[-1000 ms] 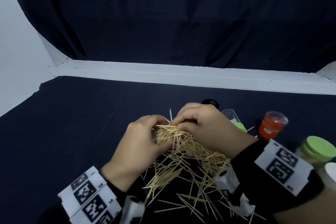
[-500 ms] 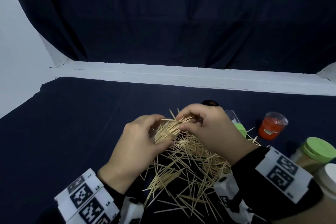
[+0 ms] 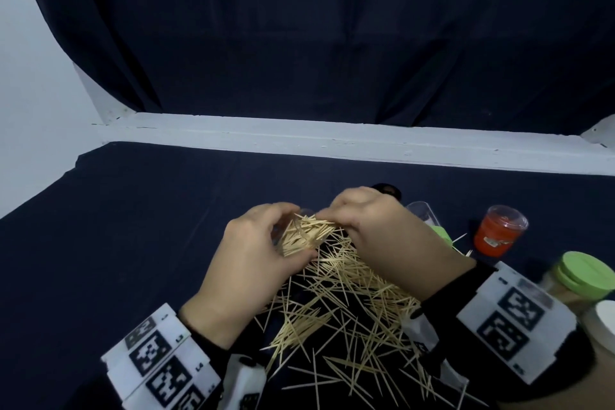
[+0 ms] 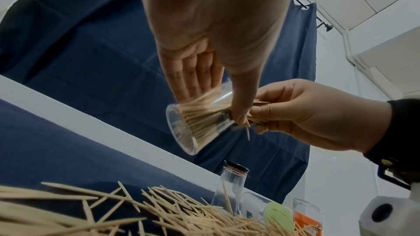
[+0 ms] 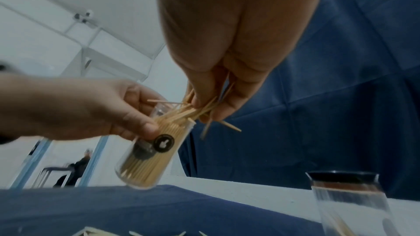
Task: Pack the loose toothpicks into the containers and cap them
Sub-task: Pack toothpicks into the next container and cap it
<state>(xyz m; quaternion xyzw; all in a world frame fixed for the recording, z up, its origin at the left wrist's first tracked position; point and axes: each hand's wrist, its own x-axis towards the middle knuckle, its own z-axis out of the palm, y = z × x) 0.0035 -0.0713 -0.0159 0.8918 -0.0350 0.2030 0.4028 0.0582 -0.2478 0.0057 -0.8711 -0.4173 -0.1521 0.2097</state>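
Observation:
My left hand [image 3: 256,253] grips a clear plastic tube [image 4: 200,119] that is tilted above the table and nearly full of toothpicks; the tube [image 5: 150,152] carries a round black sticker. At its mouth my right hand [image 3: 372,226] pinches a small bunch of toothpicks [image 5: 200,109], some ends inside the tube and some sticking out. A big loose pile of toothpicks [image 3: 342,303] lies on the dark cloth beneath both hands. The tube is mostly hidden by my fingers in the head view.
A black-capped clear tube [image 4: 232,182] stands behind the pile. To the right are a clear container lying with a green cap [image 3: 429,223], an orange container [image 3: 499,235], a green-lidded jar [image 3: 579,276] and a white-lidded jar [image 3: 602,326]. A white ledge [image 3: 332,143] borders the far edge.
Both hands have lifted slightly away from the pile. The right hand has brought its bunch of toothpicks to the tube's mouth and turned them in line with it.

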